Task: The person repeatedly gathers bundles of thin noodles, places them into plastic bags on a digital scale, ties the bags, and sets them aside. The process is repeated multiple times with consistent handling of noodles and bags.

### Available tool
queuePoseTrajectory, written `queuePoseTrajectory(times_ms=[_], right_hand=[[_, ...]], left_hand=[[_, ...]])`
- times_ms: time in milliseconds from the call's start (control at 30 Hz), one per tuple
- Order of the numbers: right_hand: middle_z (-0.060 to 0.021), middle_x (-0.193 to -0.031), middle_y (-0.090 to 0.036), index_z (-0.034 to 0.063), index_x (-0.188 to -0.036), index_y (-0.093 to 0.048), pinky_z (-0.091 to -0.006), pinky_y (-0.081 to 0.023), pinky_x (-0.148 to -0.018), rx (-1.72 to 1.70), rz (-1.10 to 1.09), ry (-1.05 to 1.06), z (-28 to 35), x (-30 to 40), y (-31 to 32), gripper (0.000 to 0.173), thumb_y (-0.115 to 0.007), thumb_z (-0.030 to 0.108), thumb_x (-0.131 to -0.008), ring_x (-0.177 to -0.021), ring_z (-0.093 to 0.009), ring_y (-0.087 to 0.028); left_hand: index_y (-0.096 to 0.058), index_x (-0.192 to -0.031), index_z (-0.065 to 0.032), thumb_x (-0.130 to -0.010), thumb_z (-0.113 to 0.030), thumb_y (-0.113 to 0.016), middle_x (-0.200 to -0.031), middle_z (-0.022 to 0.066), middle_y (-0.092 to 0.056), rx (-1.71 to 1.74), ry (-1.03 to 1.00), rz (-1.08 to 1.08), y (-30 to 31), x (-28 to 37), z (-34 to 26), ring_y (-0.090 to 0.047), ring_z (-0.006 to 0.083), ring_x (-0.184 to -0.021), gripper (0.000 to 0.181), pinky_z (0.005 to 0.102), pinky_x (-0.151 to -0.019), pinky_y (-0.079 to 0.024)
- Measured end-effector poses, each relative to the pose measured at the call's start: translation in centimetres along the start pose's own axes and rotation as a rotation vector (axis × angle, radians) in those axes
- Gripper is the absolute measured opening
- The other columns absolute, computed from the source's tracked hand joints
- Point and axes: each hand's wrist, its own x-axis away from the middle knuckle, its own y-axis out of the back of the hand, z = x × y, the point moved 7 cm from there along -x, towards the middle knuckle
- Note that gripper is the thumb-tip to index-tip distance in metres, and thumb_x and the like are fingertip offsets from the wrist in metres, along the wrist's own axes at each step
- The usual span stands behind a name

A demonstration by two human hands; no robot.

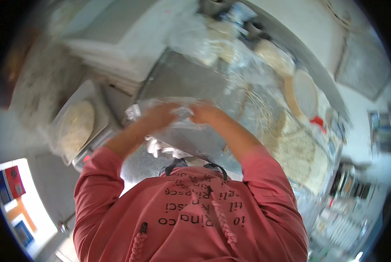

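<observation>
Both my hands are in front of me over a grey metal table (185,73), with a thin transparent plastic bag (182,112) between them. My left hand (161,114) is motion-blurred at the bag's left side, and its finger positions do not show well. On the other side, my right hand (203,113) pinches the plastic with bent fingers. Whether anything is inside the bag cannot be made out. Loose pale noodle strands (264,108) lie on the table to the right of my right hand.
A pale batch of noodles (300,157) covers the right side, near a round sieve (305,93). Filled plastic bags (221,36) stand at the back. On the left, a scale (92,145) bears plastic-wrapped pale, round food (79,122). Crumpled white plastic (164,149) lies at the near edge.
</observation>
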Motion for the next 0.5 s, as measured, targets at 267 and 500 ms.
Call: queuePoseTrajectory(times_ms=[267,500], right_hand=[[-0.0113,-0.105,-0.057,0.0096,-0.115,-0.052,-0.0406,-0.044,-0.085,-0.28,-0.92,0.15,-0.6,14.8,6.9,0.044,-0.063,0.01,-0.073,-0.099,-0.032,-0.054],[-0.0132,-0.099,-0.06,0.0049,-0.103,-0.059,-0.0427,-0.043,-0.086,-0.133,-0.872,-0.36,-17.2,33.5,-0.9,0.031,-0.064,0.013,-0.073,-0.098,-0.033,-0.054]], left_hand=[[-0.066,-0.074,-0.0027,-0.079,-0.03,-0.061,-0.073,0.0115,-0.065,-0.209,0.21,0.268,5.0,-9.7,2.4,-0.062,0.0267,-0.064,0.028,0.0355,-0.058,-0.048],[-0.041,-0.129,-0.0032,-0.071,-0.039,-0.07,-0.13,0.0212,-0.043,0.19,-0.401,0.102,-6.8,-4.2,-25.2,-0.038,0.0361,-0.123,0.074,0.0434,-0.104,-0.027]])
